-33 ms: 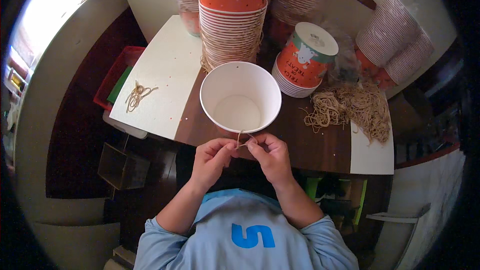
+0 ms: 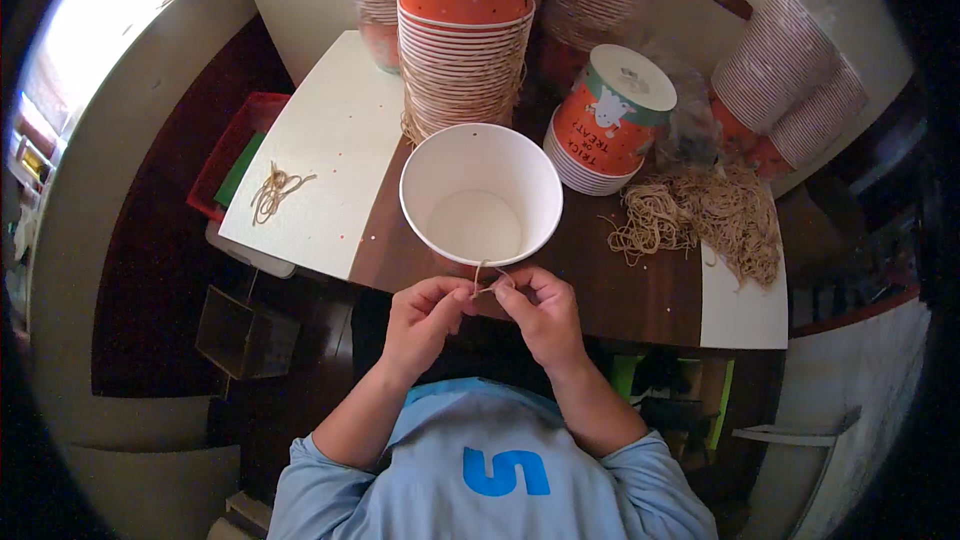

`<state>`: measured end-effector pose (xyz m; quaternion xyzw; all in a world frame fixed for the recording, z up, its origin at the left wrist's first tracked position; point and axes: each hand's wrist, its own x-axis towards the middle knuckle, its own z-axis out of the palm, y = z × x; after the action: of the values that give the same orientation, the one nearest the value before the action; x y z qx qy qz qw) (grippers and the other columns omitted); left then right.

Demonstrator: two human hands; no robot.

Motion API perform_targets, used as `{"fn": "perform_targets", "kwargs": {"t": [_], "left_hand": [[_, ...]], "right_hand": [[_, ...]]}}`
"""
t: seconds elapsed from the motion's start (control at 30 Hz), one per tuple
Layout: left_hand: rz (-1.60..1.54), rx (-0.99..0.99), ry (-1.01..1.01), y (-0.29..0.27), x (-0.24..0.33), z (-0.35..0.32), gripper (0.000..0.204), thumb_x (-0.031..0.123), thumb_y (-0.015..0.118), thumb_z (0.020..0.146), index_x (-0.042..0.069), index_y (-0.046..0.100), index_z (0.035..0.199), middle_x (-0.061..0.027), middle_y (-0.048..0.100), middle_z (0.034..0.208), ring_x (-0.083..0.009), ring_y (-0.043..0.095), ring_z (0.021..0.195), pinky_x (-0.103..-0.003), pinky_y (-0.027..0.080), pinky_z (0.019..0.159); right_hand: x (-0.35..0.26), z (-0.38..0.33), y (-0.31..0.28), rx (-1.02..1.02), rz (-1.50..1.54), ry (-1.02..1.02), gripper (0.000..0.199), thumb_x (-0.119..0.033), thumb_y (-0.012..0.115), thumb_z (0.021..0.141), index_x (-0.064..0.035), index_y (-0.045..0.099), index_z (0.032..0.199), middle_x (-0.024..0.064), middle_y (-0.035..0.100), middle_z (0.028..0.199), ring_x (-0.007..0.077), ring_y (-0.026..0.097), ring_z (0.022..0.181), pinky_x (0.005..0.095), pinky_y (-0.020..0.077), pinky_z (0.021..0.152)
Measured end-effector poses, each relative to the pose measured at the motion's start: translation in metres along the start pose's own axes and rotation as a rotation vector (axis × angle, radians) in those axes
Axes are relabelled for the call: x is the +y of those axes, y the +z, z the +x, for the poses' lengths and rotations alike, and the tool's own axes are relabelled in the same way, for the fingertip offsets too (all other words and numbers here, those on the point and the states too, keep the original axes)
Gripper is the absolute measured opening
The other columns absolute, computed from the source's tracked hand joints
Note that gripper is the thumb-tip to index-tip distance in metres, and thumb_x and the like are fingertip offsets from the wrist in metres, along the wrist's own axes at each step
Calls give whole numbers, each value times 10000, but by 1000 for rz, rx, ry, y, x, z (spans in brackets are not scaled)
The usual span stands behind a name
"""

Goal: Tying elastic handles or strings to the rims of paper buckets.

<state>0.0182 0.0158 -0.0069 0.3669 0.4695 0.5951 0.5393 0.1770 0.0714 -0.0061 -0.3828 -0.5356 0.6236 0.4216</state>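
A wide white paper cup [image 2: 480, 150] stands open and empty on the dark wooden table [image 2: 640, 290], right in front of me. Just below its near rim, my left hand [image 2: 425, 318] and my right hand [image 2: 543, 312] pinch the two ends of a thin tan elastic band [image 2: 487, 278] between thumb and forefinger. The band touches the cup's near edge. Both forearms in light blue sleeves come up from the lower edge.
Behind the cup rises a tall stack of orange cups [image 2: 465, 30]. An upturned orange cup [image 2: 605, 115] sits on a short stack. A heap of tan bands [image 2: 700, 215] lies to the right, a small bunch [image 2: 275, 190] on a white board at left. A red tray [image 2: 225, 165] sits beside the board.
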Motion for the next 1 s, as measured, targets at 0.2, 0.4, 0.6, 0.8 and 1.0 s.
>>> {"fn": "perform_targets", "kwargs": {"t": [0.2,0.4,0.6,0.8,1.0], "left_hand": [[108,15,41,4,-1,-2,136,118,594,898,-1,648,935,10,629,765,-30,520,646,-171,410,563],[72,-54,13,6,0,-6,137,126,583,911,-2,625,936,19,605,779,-29,510,689,-170,406,597],[37,-50,-38,5,3,-12,149,143,574,920,8,627,956,20,599,775,-30,497,671,-174,400,578],[232,-62,-92,-1,15,-36,152,140,583,913,6,640,958,3,613,775,-45,527,682,-197,433,587],[412,-128,79,-2,26,-47,123,101,607,885,-10,641,926,-45,615,747,-77,535,641,-222,447,564]], "right_hand": [[4,1,-4,-13,-83,32,74,-69,606,863,-1,605,893,36,640,867,84,613,775,238,520,735],[1,1,2,130,-345,-161,58,-61,622,844,-6,616,864,37,643,840,86,599,759,233,486,696],[-4,-1,8,187,-482,-378,78,-57,655,805,-10,625,860,47,631,815,119,592,762,249,469,707],[-19,-12,-7,112,-363,-302,280,-15,688,742,-17,596,1007,116,588,1032,157,584,841,256,476,737],[-48,-15,2,-178,-947,-1036,341,-95,677,696,-94,656,1037,99,569,1105,225,558,896,381,438,792]]}}
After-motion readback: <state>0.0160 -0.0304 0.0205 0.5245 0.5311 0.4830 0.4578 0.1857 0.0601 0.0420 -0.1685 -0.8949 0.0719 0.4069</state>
